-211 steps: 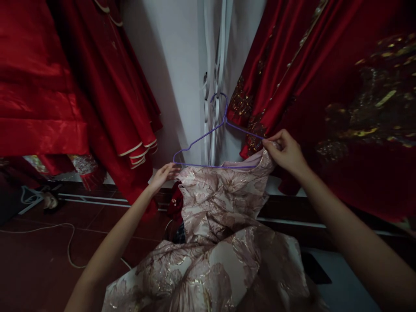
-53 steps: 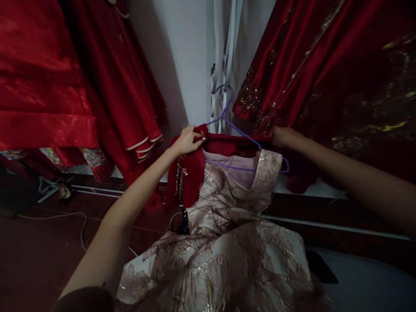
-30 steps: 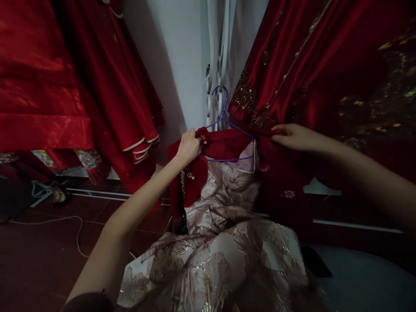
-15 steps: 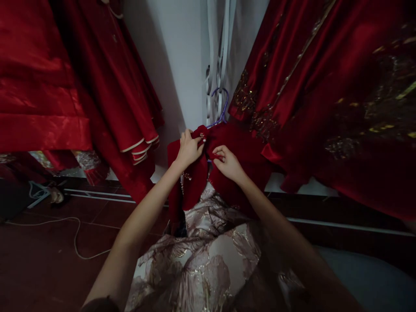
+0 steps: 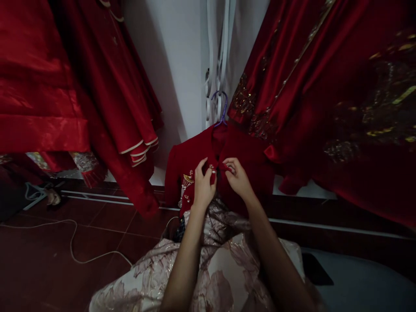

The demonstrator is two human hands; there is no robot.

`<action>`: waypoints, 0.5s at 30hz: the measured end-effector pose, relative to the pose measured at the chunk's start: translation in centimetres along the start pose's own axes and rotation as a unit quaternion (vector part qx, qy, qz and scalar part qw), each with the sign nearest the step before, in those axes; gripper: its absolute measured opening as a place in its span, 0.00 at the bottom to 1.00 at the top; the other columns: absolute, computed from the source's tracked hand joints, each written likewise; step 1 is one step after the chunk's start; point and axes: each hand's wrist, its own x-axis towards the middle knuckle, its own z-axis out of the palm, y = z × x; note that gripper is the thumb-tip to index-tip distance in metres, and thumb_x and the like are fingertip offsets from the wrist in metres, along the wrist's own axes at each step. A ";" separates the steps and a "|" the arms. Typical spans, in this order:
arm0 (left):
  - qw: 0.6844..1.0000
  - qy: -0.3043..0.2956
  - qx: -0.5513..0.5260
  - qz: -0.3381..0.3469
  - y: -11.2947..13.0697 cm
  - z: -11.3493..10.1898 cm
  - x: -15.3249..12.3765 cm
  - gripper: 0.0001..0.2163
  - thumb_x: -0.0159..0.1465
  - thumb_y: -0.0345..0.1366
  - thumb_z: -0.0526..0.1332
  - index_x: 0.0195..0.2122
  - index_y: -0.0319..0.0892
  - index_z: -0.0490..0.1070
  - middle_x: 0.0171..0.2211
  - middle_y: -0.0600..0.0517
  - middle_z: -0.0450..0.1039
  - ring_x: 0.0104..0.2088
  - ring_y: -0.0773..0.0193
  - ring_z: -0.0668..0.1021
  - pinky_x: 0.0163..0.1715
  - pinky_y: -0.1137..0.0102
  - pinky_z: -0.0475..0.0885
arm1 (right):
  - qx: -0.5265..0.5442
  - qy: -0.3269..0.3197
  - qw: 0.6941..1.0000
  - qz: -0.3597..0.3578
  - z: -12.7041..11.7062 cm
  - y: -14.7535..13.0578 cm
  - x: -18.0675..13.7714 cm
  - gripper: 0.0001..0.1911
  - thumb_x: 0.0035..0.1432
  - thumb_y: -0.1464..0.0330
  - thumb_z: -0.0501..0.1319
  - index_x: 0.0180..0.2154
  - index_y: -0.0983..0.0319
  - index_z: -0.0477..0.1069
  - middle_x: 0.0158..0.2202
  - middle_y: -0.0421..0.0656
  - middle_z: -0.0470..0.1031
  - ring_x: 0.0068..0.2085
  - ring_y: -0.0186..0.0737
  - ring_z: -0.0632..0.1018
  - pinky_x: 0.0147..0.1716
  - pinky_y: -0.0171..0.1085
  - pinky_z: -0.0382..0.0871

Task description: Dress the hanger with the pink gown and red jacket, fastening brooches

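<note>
A short dark red jacket [image 5: 182, 162] with gold and bead trim hangs on a purple wire hanger [image 5: 222, 106], over a pale pink brocade dress [image 5: 224, 268] that spreads below. My left hand [image 5: 204, 184] pinches the jacket's left front edge at the chest. My right hand [image 5: 237, 177] pinches the right front edge. The two hands almost touch at the jacket's front opening. Only the hanger's hook shows above the collar.
Red satin garments [image 5: 42, 86] hang at the left, and a red gown with gold embroidery [image 5: 325, 86] hangs at the right. A white wall corner [image 5: 182, 65] stands behind. A white cable [image 5: 71, 247] lies on the dark red tiled floor. A pale surface [image 5: 351, 281] sits at lower right.
The red jacket was pulled over the hanger and the pink dress. Both hands came down from the shoulders and met at the jacket's front opening.
</note>
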 end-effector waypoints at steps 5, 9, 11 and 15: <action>0.986 0.048 -0.122 -0.098 -1.3 -0.4 0.4 0.04 0.56 0.30 0.58 0.27 0.41 0.62 0.33 0.51 0.68 0.38 0.65 0.72 0.42 0.67 0.67 | 0.007 -0.029 1.000 0.007 0.6 -1.7 -1.5 0.18 0.48 0.73 0.56 0.43 0.57 0.59 0.39 0.43 0.67 0.40 0.36 0.71 0.38 0.36 0.69; 0.955 0.068 -0.248 -0.151 -1.7 -0.4 0.6 0.07 0.55 0.33 0.61 0.33 0.42 0.63 0.32 0.52 0.69 0.36 0.67 0.74 0.40 0.70 0.69 | -0.005 -0.047 0.999 0.014 1.3 -2.5 -1.9 0.18 0.50 0.67 0.60 0.45 0.57 0.60 0.43 0.44 0.68 0.42 0.37 0.72 0.36 0.36 0.71; 0.950 0.066 -0.267 -0.151 -1.6 -0.4 0.6 0.08 0.55 0.33 0.61 0.36 0.41 0.64 0.35 0.51 0.70 0.38 0.66 0.74 0.42 0.69 0.68 | -0.001 -0.040 0.999 0.017 1.5 -2.5 -1.9 0.16 0.52 0.64 0.59 0.44 0.57 0.62 0.44 0.44 0.69 0.42 0.37 0.73 0.36 0.36 0.71; 0.948 0.058 -0.273 -0.149 -1.0 -0.5 0.6 0.07 0.56 0.34 0.61 0.36 0.41 0.68 0.35 0.49 0.72 0.38 0.66 0.75 0.43 0.68 0.69 | 0.003 -0.013 1.000 0.022 1.4 -2.3 -1.8 0.13 0.55 0.62 0.58 0.42 0.57 0.64 0.42 0.44 0.71 0.41 0.37 0.74 0.36 0.35 0.72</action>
